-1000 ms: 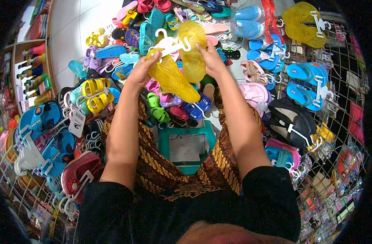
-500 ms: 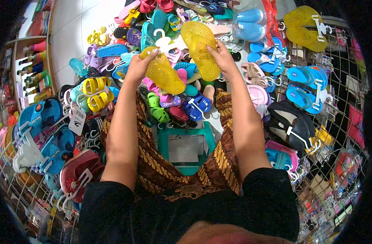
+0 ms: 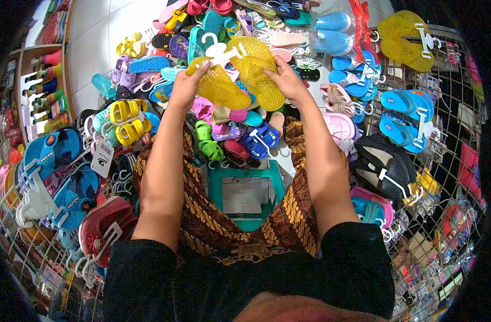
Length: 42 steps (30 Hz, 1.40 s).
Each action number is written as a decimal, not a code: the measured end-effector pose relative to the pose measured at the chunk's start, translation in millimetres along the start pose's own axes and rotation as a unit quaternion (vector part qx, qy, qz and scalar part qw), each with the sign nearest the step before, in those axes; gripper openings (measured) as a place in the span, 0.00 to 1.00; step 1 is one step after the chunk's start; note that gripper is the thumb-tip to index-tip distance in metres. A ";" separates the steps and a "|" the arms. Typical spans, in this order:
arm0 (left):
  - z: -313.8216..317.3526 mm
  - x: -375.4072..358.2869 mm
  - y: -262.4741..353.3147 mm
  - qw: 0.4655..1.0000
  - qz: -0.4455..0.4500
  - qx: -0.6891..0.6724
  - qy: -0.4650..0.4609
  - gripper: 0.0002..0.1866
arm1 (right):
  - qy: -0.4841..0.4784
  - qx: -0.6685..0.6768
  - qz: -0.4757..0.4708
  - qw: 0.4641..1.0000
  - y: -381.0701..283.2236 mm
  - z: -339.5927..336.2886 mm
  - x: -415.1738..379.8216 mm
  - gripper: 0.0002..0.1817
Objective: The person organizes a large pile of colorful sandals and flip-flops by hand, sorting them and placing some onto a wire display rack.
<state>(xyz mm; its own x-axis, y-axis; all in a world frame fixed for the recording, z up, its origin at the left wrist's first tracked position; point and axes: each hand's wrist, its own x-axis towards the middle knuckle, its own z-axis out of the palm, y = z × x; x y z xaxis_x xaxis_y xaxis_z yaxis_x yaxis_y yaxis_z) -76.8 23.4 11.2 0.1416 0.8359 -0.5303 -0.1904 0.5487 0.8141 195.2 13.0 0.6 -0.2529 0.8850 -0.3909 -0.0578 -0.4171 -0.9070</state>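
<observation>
Sandals (image 3: pixel 259 78), yellow and translucent, are held above the footwear pile (image 3: pixel 223 131), a white hanger (image 3: pixel 217 52) at their upper edges — left hand (image 3: pixel 187 86) and right hand (image 3: pixel 289 85) each gripping one with closed fingers. Lettering on the blue sandals (image 3: pixel 53 150), white tag (image 3: pixel 102 158) and red packaging (image 3: pixel 359 27) — unreadable.

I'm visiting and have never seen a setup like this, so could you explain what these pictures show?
There is no robot: these are a person's bare hands, seen by one camera worn on the head, looking forward and down. The left hand and right hand each hold one of two yellow sandals, with a white hanger between them. Beyond, many colourful shoes lie on a tiled floor.
</observation>
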 end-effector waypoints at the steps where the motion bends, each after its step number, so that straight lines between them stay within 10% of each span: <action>1: -0.1 -0.1 -0.3 1.000 0.000 0.001 -0.003 0.16 | -0.001 0.007 0.015 1.000 -0.1 0.7 -1.2 0.21; 8: 4.8 -4.6 -0.9 0.985 0.014 0.148 -0.088 0.17 | -0.007 -0.205 -0.053 0.977 1.4 -22.7 -4.7 0.31; 18: 37.8 -11.3 -2.6 0.929 0.108 0.321 -0.151 0.18 | -0.014 -0.473 -0.194 0.859 -58.0 24.9 -26.3 0.11; 21: 35.4 -1.4 -12.8 0.848 0.331 0.400 -0.108 0.26 | 0.021 -0.495 -0.225 0.839 -82.4 21.3 -52.8 0.09; 31: 23.8 17.7 -30.8 0.966 0.074 0.247 0.000 0.23 | 0.308 -0.564 -0.158 0.750 -249.7 -80.2 -116.9 0.14; 42: 24.3 34.3 -45.1 0.981 -0.064 0.180 -0.020 0.22 | 0.375 -0.447 -0.136 0.801 -329.1 -262.4 -50.7 0.14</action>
<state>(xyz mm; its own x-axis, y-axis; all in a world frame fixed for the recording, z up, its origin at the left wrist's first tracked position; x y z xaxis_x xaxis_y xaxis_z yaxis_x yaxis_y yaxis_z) -39.8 27.0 -37.9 0.1814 0.7555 -0.6295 0.1867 0.6020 0.7764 480.5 159.7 277.8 0.3216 0.9334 0.1592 0.7871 -0.1700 -0.5929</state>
